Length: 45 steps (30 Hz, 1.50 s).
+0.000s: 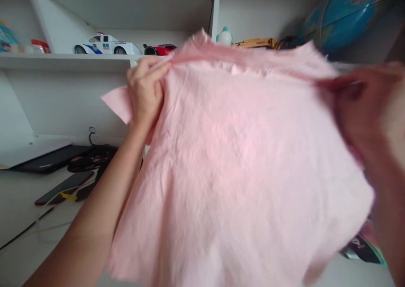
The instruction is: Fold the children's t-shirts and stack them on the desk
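Observation:
A pink garment point(234, 152), probably a shirt, hangs spread out between my two hands and fills the middle of the view. Along its top edge the fabric is gathered and creased. My left hand point(146, 88) is closed on the upper left corner, where a small flap of cloth sticks out past the wrist. My right hand point(360, 97), smeared by motion, grips the upper right part. The lower edge of the garment hangs down to the bottom of the view.
Behind is a white shelf unit point(95, 63) with a toy police car point(104, 45), a red toy car point(161, 50), a yellow toy digger point(256, 43) and a globe point(344, 17). On the desk at left lie a dark tablet-like device point(50, 160), a phone-like slab point(63, 188) and cables.

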Each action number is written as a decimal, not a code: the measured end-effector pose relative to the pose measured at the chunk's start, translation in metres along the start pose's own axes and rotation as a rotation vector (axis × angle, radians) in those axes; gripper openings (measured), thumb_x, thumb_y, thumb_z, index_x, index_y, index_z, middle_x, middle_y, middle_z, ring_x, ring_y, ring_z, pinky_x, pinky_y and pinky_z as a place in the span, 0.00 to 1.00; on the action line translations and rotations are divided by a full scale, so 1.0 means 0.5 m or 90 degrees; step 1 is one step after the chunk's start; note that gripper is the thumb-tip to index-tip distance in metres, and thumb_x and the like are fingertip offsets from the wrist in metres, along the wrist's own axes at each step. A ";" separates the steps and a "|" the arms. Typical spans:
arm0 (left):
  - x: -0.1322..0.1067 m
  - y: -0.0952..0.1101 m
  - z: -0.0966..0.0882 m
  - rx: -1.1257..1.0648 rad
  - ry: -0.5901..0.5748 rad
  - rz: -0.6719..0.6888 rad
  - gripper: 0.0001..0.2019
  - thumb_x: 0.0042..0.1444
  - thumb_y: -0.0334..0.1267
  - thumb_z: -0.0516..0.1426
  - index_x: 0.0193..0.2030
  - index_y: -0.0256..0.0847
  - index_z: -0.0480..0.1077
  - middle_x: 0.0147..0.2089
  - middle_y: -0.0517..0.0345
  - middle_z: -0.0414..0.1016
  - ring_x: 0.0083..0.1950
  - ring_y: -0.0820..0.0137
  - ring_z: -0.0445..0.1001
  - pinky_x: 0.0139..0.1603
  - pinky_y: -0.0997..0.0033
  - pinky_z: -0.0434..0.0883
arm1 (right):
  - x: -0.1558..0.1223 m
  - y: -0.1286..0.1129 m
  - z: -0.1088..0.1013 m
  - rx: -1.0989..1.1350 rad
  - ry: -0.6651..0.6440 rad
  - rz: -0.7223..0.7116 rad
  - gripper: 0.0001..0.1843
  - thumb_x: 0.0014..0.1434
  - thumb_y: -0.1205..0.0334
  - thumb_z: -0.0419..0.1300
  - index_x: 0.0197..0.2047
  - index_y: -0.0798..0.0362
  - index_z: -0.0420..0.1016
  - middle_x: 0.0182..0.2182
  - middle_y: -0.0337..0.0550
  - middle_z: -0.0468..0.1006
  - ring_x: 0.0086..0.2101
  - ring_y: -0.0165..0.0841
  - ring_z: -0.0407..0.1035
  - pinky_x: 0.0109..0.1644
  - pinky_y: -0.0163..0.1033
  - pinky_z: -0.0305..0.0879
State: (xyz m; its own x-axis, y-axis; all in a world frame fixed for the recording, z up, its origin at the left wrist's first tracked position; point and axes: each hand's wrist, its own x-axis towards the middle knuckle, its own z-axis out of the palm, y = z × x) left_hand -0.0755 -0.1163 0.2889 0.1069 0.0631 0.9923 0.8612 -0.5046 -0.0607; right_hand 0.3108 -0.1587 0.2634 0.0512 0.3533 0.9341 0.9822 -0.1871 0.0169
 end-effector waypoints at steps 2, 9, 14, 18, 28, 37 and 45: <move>-0.051 -0.045 0.073 -0.030 -0.146 -0.049 0.19 0.60 0.31 0.42 0.49 0.44 0.70 0.51 0.58 0.67 0.53 0.66 0.64 0.56 0.62 0.58 | -0.008 -0.032 0.049 0.008 -0.111 -0.003 0.18 0.62 0.65 0.42 0.46 0.54 0.70 0.44 0.50 0.71 0.43 0.39 0.65 0.37 0.42 0.59; -0.301 -0.075 0.240 0.106 -0.696 -0.262 0.27 0.56 0.30 0.47 0.64 0.42 0.50 0.67 0.38 0.40 0.66 0.46 0.31 0.53 0.33 0.48 | -0.148 -0.148 0.261 0.062 -0.424 -0.155 0.25 0.57 0.74 0.44 0.57 0.55 0.60 0.60 0.59 0.54 0.56 0.46 0.52 0.51 0.49 0.55; -0.454 0.005 0.236 0.015 -0.871 -0.226 0.27 0.59 0.47 0.45 0.63 0.40 0.51 0.67 0.38 0.38 0.67 0.50 0.32 0.56 0.40 0.49 | -0.322 -0.207 0.327 0.147 -0.614 -0.247 0.22 0.60 0.62 0.46 0.57 0.52 0.63 0.61 0.53 0.52 0.59 0.43 0.48 0.55 0.47 0.54; -0.555 0.031 0.217 -0.026 -0.893 -0.168 0.33 0.57 0.58 0.43 0.65 0.44 0.47 0.68 0.42 0.38 0.67 0.51 0.34 0.59 0.43 0.41 | -0.427 -0.209 0.346 0.184 -0.709 -0.256 0.28 0.61 0.47 0.43 0.62 0.48 0.54 0.62 0.49 0.51 0.60 0.45 0.45 0.55 0.54 0.52; -0.566 0.053 0.105 -0.085 -0.912 -0.164 0.34 0.52 0.62 0.45 0.63 0.50 0.52 0.66 0.45 0.48 0.66 0.46 0.41 0.59 0.44 0.44 | -0.525 -0.159 0.284 0.263 -0.716 -0.224 0.32 0.59 0.41 0.38 0.65 0.40 0.42 0.64 0.42 0.43 0.62 0.45 0.37 0.59 0.59 0.43; -0.522 0.010 0.189 -0.008 -0.859 -0.247 0.27 0.58 0.47 0.45 0.63 0.43 0.52 0.65 0.44 0.51 0.64 0.50 0.50 0.56 0.49 0.54 | -0.433 -0.156 0.377 0.238 -0.653 -0.111 0.27 0.62 0.50 0.38 0.60 0.53 0.57 0.59 0.51 0.58 0.58 0.42 0.52 0.57 0.52 0.51; -0.599 -0.097 0.249 0.065 -0.906 -0.330 0.34 0.52 0.64 0.43 0.64 0.56 0.46 0.69 0.54 0.36 0.66 0.44 0.33 0.54 0.30 0.38 | -0.484 -0.171 0.466 0.117 -0.686 -0.068 0.31 0.59 0.41 0.37 0.63 0.41 0.48 0.62 0.47 0.51 0.60 0.51 0.44 0.55 0.63 0.46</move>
State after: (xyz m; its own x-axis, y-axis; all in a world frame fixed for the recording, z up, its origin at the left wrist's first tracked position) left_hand -0.0875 -0.0032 -0.0187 0.1147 0.9932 -0.0186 0.9766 -0.1093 0.1852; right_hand 0.2568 -0.0146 -0.0475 0.0076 0.9918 0.1274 0.9983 -0.0001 -0.0584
